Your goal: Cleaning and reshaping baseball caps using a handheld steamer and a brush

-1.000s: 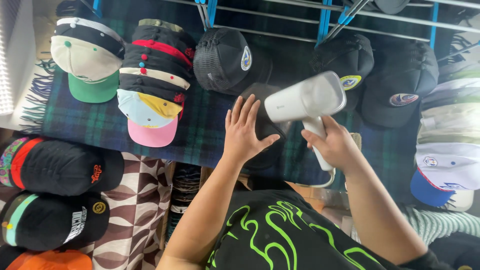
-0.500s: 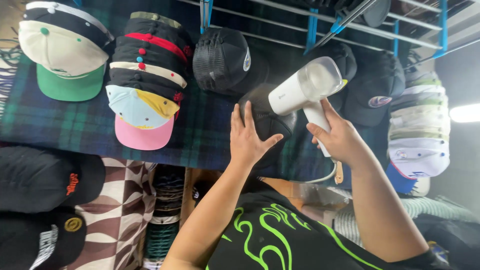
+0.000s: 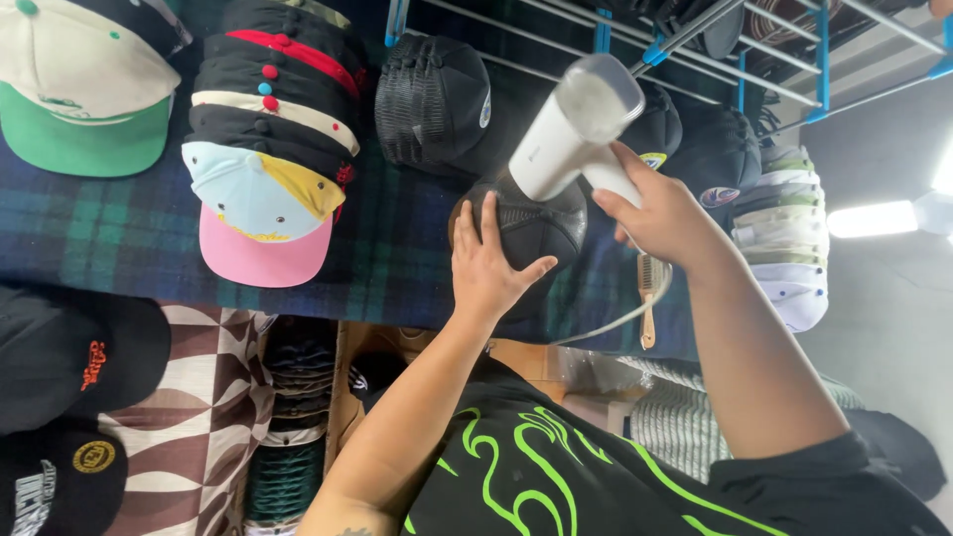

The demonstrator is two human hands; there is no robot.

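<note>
A person in a black shirt with green flame lines works on a dark mesh-backed cap (image 3: 531, 223) lying on a bench (image 3: 397, 263) draped in blue-green tartan cloth. The left hand (image 3: 491, 263) lies flat on the cap's near side, fingers spread and thumb out, steadying it. The right hand (image 3: 655, 213) is wrapped tight around the handle of a white handheld blower or steamer (image 3: 576, 124), its nozzle end almost touching the crown; which appliance it is cannot be told for sure. A pale cord (image 3: 620, 318) loops from the handle down over the bench edge.

Judged from the layout, the work appears to be in mid-course: this one cap is under treatment and nothing shows it finished, though whether the others await a turn cannot be told.

Around it, a black mesh cap (image 3: 432, 99) sits just beyond, a tall stack of caps (image 3: 268, 119) topped by a light-blue, yellow and pink one lies to the side, and a cream cap with green brim (image 3: 84, 94) rests at the far corner. A wooden brush (image 3: 648, 298) lies near the right wrist. More dark caps (image 3: 695, 149) and a pile of pale caps (image 3: 789, 243) crowd the right, under a metal rack with blue joints (image 3: 740, 60). Space is tight: the neighbouring caps and trailing cord hem in both hands.
</note>
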